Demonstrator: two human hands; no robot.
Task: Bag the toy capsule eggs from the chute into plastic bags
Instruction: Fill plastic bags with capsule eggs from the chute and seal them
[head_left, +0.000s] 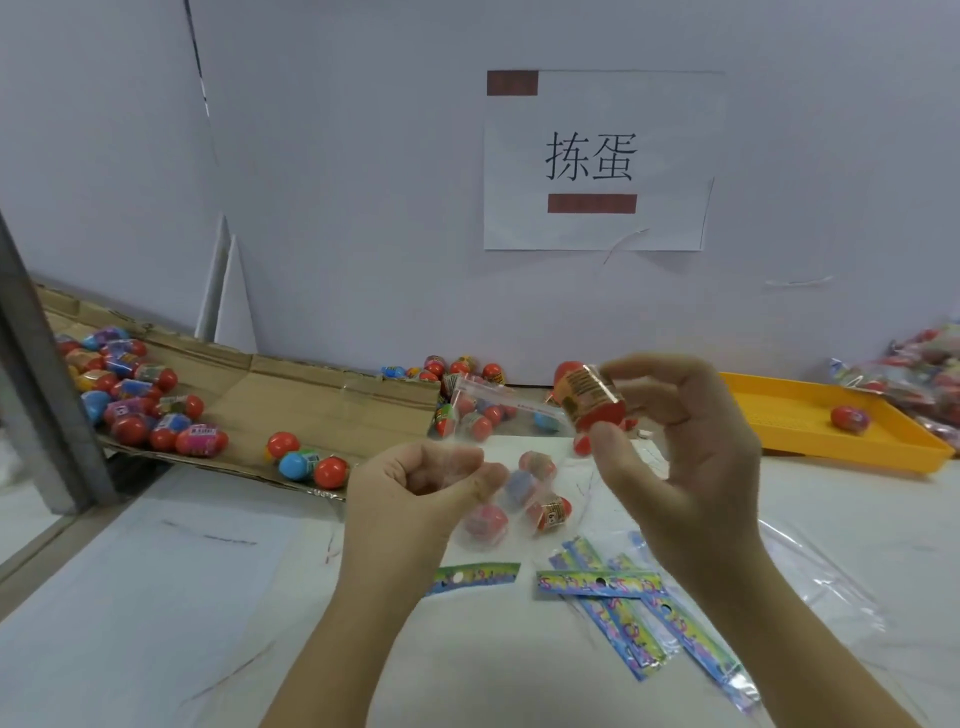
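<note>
Left hand (415, 483): fingers curled, pinching the top edge of a clear bag (511, 499) with a few eggs already inside. Right hand (675, 457): thumb and fingertips gripping a red egg (589, 402), held up and right of the bag mouth, not in it. Cardboard chute (311, 395) far left, loose eggs (130, 400) piled on it. Second filled bag (483, 410) behind. Yellow tray (779, 410) far right, lone egg (849, 418) in it. Printed strips (602, 582) on tabletop (156, 597), near side.
</note>
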